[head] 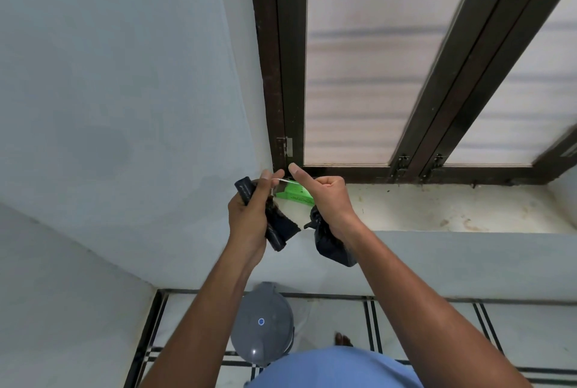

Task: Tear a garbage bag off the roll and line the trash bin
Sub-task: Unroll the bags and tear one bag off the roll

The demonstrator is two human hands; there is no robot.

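Left hand (249, 215): the black roll (274, 225) is gripped.
Right hand (327, 197): a bunched bag (331, 244) is clenched.
Bin (262, 325): lid closed, below the hands.

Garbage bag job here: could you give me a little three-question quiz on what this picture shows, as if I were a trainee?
1. True or false: the lid of the grey trash bin on the floor is closed.
2. Which hand grips the roll of black bags? A) left hand B) right hand C) neither
3. Fill in: the green box lies on the window ____.

Key: 1 true. 2 A; the right hand grips a separate bunched black bag. 3 sill.
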